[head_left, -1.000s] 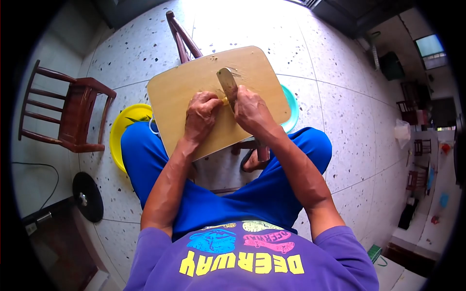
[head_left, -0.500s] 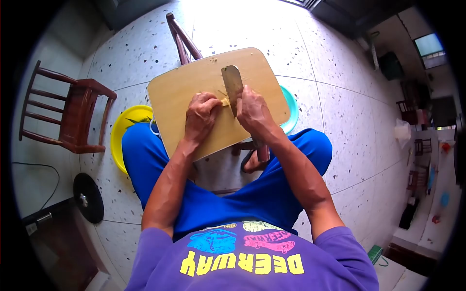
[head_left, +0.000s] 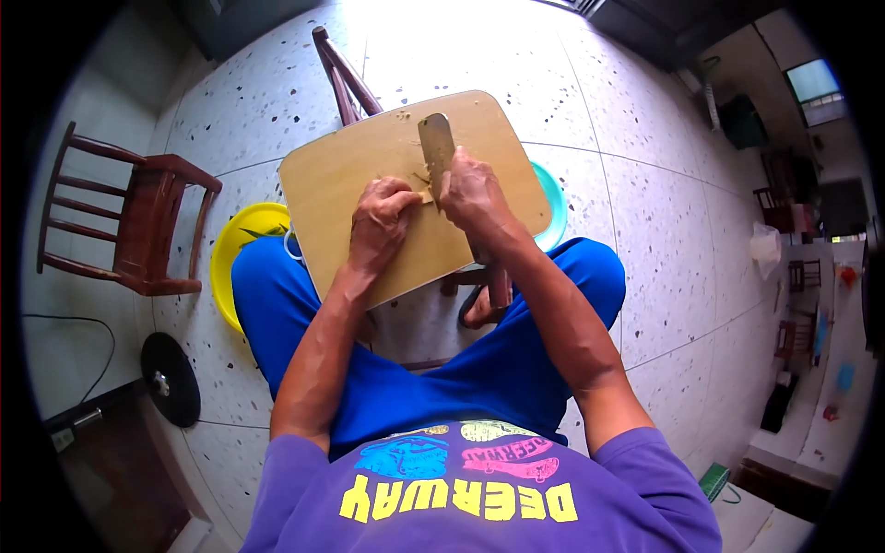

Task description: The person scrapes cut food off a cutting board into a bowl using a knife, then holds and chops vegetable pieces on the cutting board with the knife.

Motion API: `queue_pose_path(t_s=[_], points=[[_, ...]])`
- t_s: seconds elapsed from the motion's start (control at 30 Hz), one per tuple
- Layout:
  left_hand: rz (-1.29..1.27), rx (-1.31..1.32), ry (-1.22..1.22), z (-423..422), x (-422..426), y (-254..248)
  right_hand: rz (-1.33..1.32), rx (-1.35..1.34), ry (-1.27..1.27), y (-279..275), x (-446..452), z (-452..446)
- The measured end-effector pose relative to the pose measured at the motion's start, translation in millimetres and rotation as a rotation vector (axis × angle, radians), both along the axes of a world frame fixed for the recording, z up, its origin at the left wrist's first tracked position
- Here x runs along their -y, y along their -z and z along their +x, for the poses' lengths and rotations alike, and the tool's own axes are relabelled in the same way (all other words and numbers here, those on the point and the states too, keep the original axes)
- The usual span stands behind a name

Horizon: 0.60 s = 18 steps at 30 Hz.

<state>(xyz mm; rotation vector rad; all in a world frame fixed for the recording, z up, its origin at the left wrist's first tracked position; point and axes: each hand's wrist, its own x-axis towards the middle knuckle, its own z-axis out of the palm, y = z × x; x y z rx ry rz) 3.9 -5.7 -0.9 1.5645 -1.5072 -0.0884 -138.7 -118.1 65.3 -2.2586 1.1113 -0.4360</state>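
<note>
My right hand (head_left: 477,195) is wrapped round a cleaver (head_left: 435,138) whose broad blade points away from me over a light wooden board (head_left: 327,189). Under the fingertips of my left hand (head_left: 379,224), pinched together, is a small pale yellow piece of food (head_left: 426,196), its kind unclear. The blade's lower part is close beside that piece, partly hidden by my right hand. Thin shreds and crumbs lie around the blade and near the board's far edge.
A yellow basin (head_left: 224,267) with green leaves stands left of the board; a turquoise basin (head_left: 556,203) is partly under its right side. A wooden chair (head_left: 152,221) and a round black lid (head_left: 171,378) are further left. A wooden leg frame (head_left: 343,78) sticks out beyond the board.
The cleaver and my right hand have shifted slightly left and away from me, and the blade is turned a little. My left hand stays at the piece, nearly unmoved.
</note>
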Motion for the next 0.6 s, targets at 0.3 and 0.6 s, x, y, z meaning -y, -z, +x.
queue_pose_path(t_s=[0.3,0.6], points=[[-0.003,0.000,-0.039,0,-2,0,-0.137,0.089,-0.134,7,-19,-25],[-0.004,0.000,-0.018,3,-2,-1,-0.097,0.010,-0.163,4,-7,-4]])
